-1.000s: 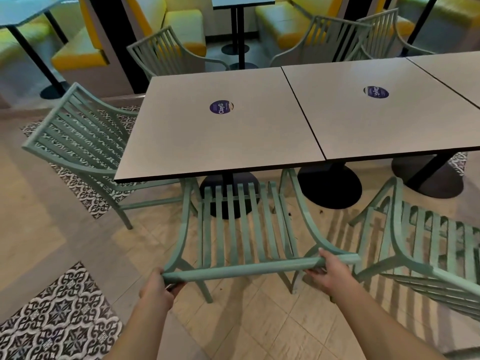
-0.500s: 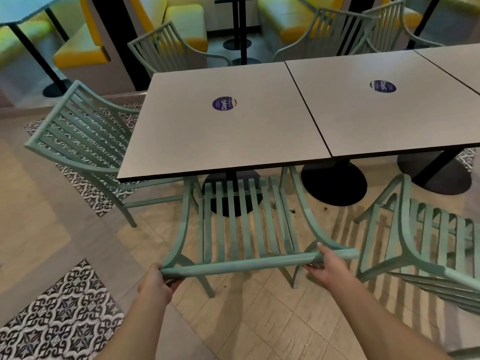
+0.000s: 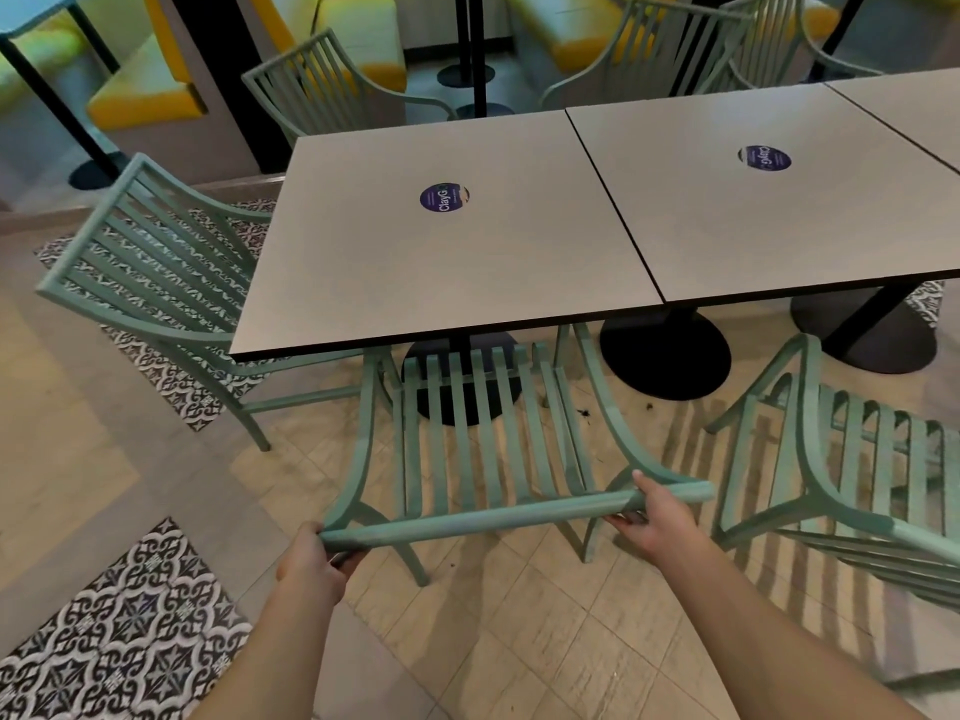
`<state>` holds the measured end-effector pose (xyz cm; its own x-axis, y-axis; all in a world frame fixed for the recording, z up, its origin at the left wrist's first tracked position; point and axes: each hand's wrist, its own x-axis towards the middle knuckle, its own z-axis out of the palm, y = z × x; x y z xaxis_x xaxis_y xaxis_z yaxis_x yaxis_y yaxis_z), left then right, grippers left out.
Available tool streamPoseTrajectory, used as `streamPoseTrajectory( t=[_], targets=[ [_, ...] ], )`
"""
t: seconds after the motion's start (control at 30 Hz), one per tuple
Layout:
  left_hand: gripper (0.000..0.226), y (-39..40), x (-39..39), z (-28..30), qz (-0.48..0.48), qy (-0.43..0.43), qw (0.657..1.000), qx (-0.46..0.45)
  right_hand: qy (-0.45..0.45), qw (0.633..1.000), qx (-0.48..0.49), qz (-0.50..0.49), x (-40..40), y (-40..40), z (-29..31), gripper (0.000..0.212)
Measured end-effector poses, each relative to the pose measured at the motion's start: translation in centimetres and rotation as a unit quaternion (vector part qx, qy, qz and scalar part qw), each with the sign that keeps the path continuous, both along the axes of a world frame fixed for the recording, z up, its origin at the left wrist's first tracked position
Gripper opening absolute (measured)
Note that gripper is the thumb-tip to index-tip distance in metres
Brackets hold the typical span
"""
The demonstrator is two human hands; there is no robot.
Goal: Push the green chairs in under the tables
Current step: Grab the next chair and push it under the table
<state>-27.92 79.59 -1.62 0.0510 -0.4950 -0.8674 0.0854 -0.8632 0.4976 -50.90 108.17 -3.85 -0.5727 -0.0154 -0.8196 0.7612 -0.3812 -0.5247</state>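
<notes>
Open tiled floor (image 3: 545, 631) fills the lower centre. Ahead, at mid-frame, the table's black pedestal base (image 3: 462, 381) blocks the chair (image 3: 483, 449). At right another green chair (image 3: 857, 475) stands near, narrowing the gap.

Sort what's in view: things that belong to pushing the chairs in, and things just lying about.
Job:
held chair
left hand
right hand
near table
chair at right
chair at left

Lying about:
yellow bench seats
round table stickers
patterned floor tiles

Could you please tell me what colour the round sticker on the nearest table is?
Dark purple sticker with white lettering, head view.
</notes>
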Motion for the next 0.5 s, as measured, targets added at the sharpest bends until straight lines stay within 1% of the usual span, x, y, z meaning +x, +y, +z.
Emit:
streamPoseTrajectory(
  t=[0.23,0.4,0.5],
  targets=[
    [0.037,0.5,-0.5,0.2,0.011,-0.006,1.0,-0.009,0.0,1.0,-0.004,0.006,-0.3,0.3,0.5,0.059],
    [0.037,1.0,-0.4,0.2,0.009,0.005,1.0,-0.008,0.002,1.0,-0.009,0.013,-0.4,0.4,0.7,0.057],
    [0.037,1.4,-0.3,0.1,0.006,-0.001,1.0,-0.012,0.0,1.0,-0.008,0.018,-0.3,0.6,0.7,0.052]
  ],
)
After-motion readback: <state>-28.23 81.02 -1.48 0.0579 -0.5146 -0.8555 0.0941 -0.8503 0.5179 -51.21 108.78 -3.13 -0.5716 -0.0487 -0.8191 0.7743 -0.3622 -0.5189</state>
